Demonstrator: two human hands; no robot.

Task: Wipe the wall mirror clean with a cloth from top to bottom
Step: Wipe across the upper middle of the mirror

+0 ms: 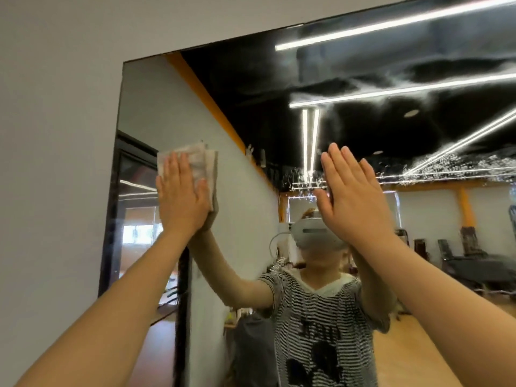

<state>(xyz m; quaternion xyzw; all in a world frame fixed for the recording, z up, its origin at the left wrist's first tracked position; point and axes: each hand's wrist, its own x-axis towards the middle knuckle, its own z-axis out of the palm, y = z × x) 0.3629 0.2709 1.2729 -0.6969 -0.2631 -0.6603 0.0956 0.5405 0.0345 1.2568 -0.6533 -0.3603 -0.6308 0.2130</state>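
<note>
L grip [181, 196] raised, fingers straight, palm fwd, R grip [352, 197] raised, flat, fingers together

Beige cloth [195, 160]; grey wall [55, 107]; black-white striped shirt [321, 317]

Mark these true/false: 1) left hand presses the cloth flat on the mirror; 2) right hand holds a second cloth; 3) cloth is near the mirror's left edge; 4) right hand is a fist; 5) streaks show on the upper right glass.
1) True. The left hand, fingers straight, presses the cloth against the mirror.
2) False. The right hand holds nothing.
3) True. The cloth sits close to the left edge.
4) False. Its fingers are straight, palm toward the glass.
5) True. Whitish streaks and droplets show on the upper right, over the reflected dark ceiling.
</note>
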